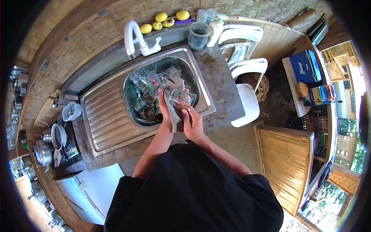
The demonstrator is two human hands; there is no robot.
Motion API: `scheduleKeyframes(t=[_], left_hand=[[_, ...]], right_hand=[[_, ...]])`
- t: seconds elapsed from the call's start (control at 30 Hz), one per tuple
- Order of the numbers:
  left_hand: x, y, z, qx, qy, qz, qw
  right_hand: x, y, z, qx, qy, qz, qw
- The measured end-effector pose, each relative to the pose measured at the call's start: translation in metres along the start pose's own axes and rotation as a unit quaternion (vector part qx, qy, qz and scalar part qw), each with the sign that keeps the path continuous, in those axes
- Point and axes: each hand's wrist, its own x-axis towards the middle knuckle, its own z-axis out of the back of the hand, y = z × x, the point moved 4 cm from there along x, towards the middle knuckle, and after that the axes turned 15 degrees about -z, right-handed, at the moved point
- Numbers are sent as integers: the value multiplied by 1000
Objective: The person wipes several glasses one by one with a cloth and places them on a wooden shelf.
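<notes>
Both of my hands are over the near edge of the sink basin (194,63). My left hand (165,112) presses a grey cloth (173,116) with its fingers straight along it, and the cloth hangs down between my palms. My right hand (191,121) has its fingers curled round a clear drinking glass (178,95), which leans against the cloth. Beneath them the basin holds a pile of clear glassware (141,81), some brown-tinted glasses (147,112) and a beige piece of cloth or paper (176,82).
A ribbed steel drainboard (110,120) lies left of the basin, with a white faucet (131,38) behind. Yellow fruits (161,17) line the ledge. A glass jar (198,36) and a pump bottle (215,33) stand at the back right, near white chairs (247,96). Pots (58,137) sit left.
</notes>
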Motion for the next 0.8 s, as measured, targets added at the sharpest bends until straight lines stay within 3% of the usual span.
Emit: scheduleKeyframes(t=[0.07, 0.13, 0.17, 0.27, 0.4, 0.43, 0.47, 0.53, 0.6, 0.63, 0.67, 0.7, 0.73, 0.8], left_hand=[[-8, 24, -10, 32, -29, 10, 999], [1, 57, 12, 139, 0, -16, 990], [6, 74, 24, 150, -50, -19, 987], [19, 85, 15, -69, 46, 67, 994], [46, 106, -15, -22, 14, 42, 999], [59, 117, -9, -15, -81, 17, 996], [75, 120, -10, -3, -50, 8, 999], [104, 122, -11, 17, 11, -5, 1000], [131, 140, -3, 219, -24, 20, 975], [120, 131, -32, 482, 25, -68, 873], [106, 125, -66, 701, 72, -151, 693], [112, 137, -63, 782, 117, -164, 589], [118, 146, -60, 816, 151, -138, 540], [108, 152, -71, 864, 182, -307, 356]], right_hand=[[9, -15, 18, 19, -14, -104, 994], [24, -13, 35, 19, -5, -178, 984], [25, -36, 39, 26, 6, -208, 978], [24, -25, 57, 27, 4, -128, 991], [29, -38, 91, 88, 3, -184, 979], [31, -42, 103, 136, 5, -195, 971], [32, -48, 115, 184, 7, -207, 961], [39, -73, 145, 168, -22, -202, 965], [48, -93, 178, 19, -16, -249, 968], [53, -97, 190, -54, -11, -270, 961], [57, -98, 197, -112, -21, -246, 962], [60, -97, 202, -169, -31, -222, 960], [63, -96, 206, -225, -40, -197, 954], [70, -92, 210, -235, -25, -177, 955]])
